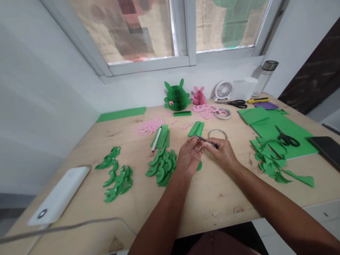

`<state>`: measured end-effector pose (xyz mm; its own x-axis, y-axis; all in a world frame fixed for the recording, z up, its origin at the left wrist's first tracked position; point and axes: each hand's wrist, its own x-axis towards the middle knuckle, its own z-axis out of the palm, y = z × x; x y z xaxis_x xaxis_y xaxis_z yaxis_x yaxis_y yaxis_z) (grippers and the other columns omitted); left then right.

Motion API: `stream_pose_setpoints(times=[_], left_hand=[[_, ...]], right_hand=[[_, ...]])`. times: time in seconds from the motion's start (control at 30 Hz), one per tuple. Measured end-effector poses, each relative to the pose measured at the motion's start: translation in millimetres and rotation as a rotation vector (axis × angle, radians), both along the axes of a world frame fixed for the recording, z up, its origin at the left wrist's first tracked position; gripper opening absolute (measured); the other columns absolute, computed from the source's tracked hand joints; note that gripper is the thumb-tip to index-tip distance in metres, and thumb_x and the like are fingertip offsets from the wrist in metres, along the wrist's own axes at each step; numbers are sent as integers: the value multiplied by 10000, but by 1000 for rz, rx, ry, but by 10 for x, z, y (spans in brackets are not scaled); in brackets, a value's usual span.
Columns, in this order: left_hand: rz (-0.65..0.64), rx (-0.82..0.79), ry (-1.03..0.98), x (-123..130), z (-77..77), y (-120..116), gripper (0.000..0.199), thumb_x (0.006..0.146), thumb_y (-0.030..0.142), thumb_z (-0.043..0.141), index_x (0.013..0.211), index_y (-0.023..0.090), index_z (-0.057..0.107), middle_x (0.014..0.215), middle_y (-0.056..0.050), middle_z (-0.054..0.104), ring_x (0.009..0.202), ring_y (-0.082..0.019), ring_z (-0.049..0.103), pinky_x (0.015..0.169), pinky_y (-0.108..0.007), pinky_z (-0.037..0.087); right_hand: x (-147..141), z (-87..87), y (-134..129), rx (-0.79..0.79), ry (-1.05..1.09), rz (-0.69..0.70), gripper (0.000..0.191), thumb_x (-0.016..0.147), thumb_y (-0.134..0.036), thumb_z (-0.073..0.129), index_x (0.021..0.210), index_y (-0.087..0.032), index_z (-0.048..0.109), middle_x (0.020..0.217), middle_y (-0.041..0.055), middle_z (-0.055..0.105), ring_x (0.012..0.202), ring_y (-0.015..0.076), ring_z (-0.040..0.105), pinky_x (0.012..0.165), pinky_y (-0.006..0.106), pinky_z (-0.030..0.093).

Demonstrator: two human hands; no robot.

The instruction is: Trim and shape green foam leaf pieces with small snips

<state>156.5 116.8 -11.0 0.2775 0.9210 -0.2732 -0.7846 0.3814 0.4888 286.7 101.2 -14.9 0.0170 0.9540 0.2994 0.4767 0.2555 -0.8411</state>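
Observation:
My left hand [190, 156] is closed in a pinch, its fingertips at the metal tip of a slim tool. Whatever it may hold there is too small to make out. My right hand [223, 152] grips that slim tool [208, 141], which has a grey tip and a dark blue handle; its exact kind is unclear. Just beyond the hands lie folded green paper strips [196, 129] and a roll of tape [217, 134]. Curved green paper cutouts [162, 168] are heaped left of my left hand. Part of a green piece [199, 165] shows beneath the hands.
More green cutouts [117, 180] and a white power bank [61, 194] with a cable lie left. Green and pink paper figures [176, 97] stand by the wall near a fan [223, 89]. Scissors [287, 138], green scraps [271, 159] and a phone [326, 150] are right.

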Motion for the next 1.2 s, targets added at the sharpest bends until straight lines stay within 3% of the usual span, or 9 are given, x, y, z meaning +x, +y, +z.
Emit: stream_pose_setpoints(times=[0.87, 1.2], left_hand=[[21, 55, 35, -38, -10, 25, 57, 744, 122, 616, 725, 176, 612, 702, 16, 657, 682, -93, 612, 700, -239, 460], [36, 60, 45, -27, 6, 13, 77, 719, 103, 637, 740, 177, 629, 745, 10, 667, 704, -97, 617, 730, -248, 466]], right_hand=[[-3, 35, -12, -25, -39, -13, 324, 775, -437, 557, 802, -148, 702, 590, -5, 564, 545, 116, 483, 498, 214, 337], [-17, 43, -23, -29, 3, 0, 295, 768, -411, 579, 846, -158, 710, 649, -1, 612, 582, 123, 524, 535, 217, 367]])
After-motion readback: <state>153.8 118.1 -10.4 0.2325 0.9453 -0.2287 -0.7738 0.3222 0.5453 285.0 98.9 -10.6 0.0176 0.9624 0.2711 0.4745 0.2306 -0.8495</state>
